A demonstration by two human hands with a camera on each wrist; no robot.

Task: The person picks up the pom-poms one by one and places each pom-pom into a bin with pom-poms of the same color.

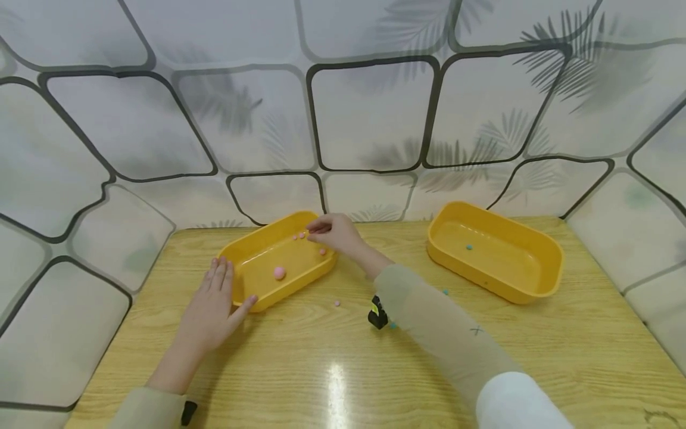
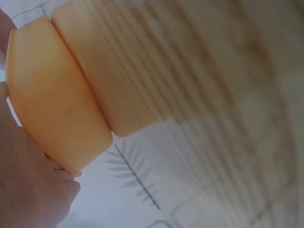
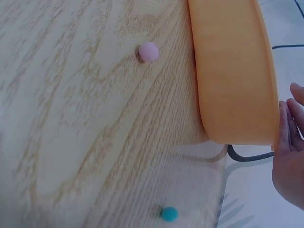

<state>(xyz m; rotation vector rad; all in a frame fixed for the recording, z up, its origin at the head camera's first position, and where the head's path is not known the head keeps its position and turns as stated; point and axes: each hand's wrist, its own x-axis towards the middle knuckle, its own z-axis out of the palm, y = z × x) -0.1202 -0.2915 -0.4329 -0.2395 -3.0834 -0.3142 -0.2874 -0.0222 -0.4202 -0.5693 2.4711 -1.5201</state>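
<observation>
My left hand [image 1: 217,286] lies flat on the wooden table, fingers straight, touching the near left corner of a yellow tray [image 1: 252,244]; the left wrist view shows that tray's wall [image 2: 52,104] against my fingers [image 2: 33,190]. A large pink ball [image 1: 279,273] and a few small pink ones [image 1: 322,251] lie in this tray. My right hand [image 1: 316,228] hovers over the tray's far right rim, fingertips bunched together near two tiny pink balls. Whether they pinch one is unclear. The right wrist view shows the tray wall [image 3: 232,71] and my fingers [image 3: 289,152] beside it.
A second yellow tray [image 1: 541,280] stands at the right with a teal ball [image 1: 468,246] inside. Loose on the table lie a pink ball [image 1: 337,303] [image 3: 148,51] and teal balls [image 1: 445,292] [image 3: 169,213]. Patterned padded walls enclose the table.
</observation>
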